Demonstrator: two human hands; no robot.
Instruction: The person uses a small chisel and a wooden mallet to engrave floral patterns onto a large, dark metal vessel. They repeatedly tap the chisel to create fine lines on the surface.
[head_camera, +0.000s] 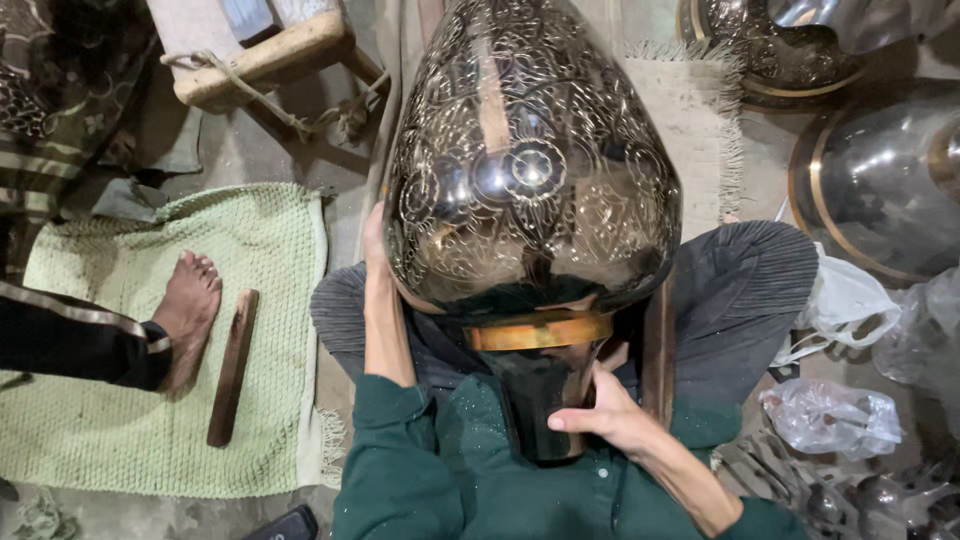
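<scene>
The large dark engraved teardrop-shaped metal vessel (530, 170) is steadied across the lap, its narrow neck clasped by the right hand (605, 410) and its flank braced by the left hand (375, 250), so turning likely needs both grips kept firm.

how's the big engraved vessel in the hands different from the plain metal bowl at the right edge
The engraved vessel is covered in fine floral patterns; the plain bowl is smooth.
The vessel is propped in the lap, left hand on its side and right hand on its dark neck; the bowl lies untouched on the floor.
Both are shiny metal with a brass-coloured band.
</scene>
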